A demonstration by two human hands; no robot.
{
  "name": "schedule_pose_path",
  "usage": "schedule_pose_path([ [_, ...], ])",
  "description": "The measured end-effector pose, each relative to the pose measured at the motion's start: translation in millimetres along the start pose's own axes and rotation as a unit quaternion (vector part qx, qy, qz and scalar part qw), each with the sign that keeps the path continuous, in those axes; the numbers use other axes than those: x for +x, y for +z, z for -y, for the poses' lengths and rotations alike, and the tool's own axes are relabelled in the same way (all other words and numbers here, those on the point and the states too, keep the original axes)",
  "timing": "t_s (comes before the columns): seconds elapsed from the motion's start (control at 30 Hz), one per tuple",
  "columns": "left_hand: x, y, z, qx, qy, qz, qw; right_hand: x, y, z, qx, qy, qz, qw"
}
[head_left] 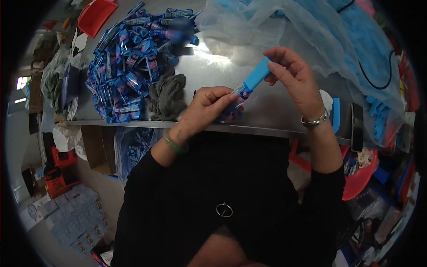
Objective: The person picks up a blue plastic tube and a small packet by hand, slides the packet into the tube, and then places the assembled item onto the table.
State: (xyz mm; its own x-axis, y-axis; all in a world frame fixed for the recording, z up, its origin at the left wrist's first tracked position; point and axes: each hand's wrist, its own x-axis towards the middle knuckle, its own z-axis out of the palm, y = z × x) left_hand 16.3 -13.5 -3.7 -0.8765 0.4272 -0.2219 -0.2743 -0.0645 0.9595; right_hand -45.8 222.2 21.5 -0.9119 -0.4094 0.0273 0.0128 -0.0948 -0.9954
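1. Head view: a large heap of blue printed packets (122,71) is spread on a shiny metal tabletop (213,64); places below are given from this heap.
2. To the right of the heap, a printed blue wrapper (243,91) is held by the left hand (207,104), its grip narrowed, with thumb and fingers pinched on it.
3. Farther right of the heap, the upper end of a flat light-blue bar (257,74) is pinched by the right hand (291,73); its grip is closed on the bar.
4. The bar is tilted, and its lower end is met by the wrapper; how far it is enclosed cannot be told.
5. A green bangle (174,143) is worn on the left wrist, and a silver bracelet (316,120) on the right.
6. Just beside the heap's right side, a bunched dark grey cloth (167,97) is laid.
7. The heap's upper right side is overlapped by a blurred dark-blue shape (180,31), which cannot be identified.
8. Above the heap, to its left, a red plastic tray (95,18) is seen.
9. Well to the right of the heap, translucent plastic sheeting (329,33) is spread, with light-blue pieces (377,118) seen through it.
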Motion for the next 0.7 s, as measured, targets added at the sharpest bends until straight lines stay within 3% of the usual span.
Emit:
schedule_pose_path([
  [0.17,1.3,6.7,2.9,-0.081,-0.032,-0.007,0.996,-6.1,10.9,-1.7,0.012,-0.009,0.0,1.0],
  [0.27,1.3,8.0,2.8,-0.142,-0.038,0.0,0.989,-9.7,16.2,-8.1,-0.031,-0.066,-0.002,0.997],
  [0.33,0.8,9.0,1.8,-0.167,-0.039,0.001,0.985,-12.9,14.5,-7.7,-0.161,-0.096,0.056,0.981],
  [0.37,1.0,9.9,1.1,-0.185,-0.032,0.004,0.982,-15.7,16.9,-5.2,-0.161,-0.097,0.057,0.981],
  [0.43,1.8,10.7,0.8,-0.202,-0.025,0.007,0.979,-24.1,24.8,1.9,-0.33,-0.144,0.052,0.931],
  [0.53,2.3,11.8,1.0,-0.23,-0.02,0.022,0.973,-31.4,43.2,-0.5,-0.402,-0.197,0.029,0.894],
  [0.7,1.5,13.6,1.0,-0.288,-0.031,0.046,0.956,-35.8,54.4,-12.6,-0.412,-0.215,0.003,0.885],
])
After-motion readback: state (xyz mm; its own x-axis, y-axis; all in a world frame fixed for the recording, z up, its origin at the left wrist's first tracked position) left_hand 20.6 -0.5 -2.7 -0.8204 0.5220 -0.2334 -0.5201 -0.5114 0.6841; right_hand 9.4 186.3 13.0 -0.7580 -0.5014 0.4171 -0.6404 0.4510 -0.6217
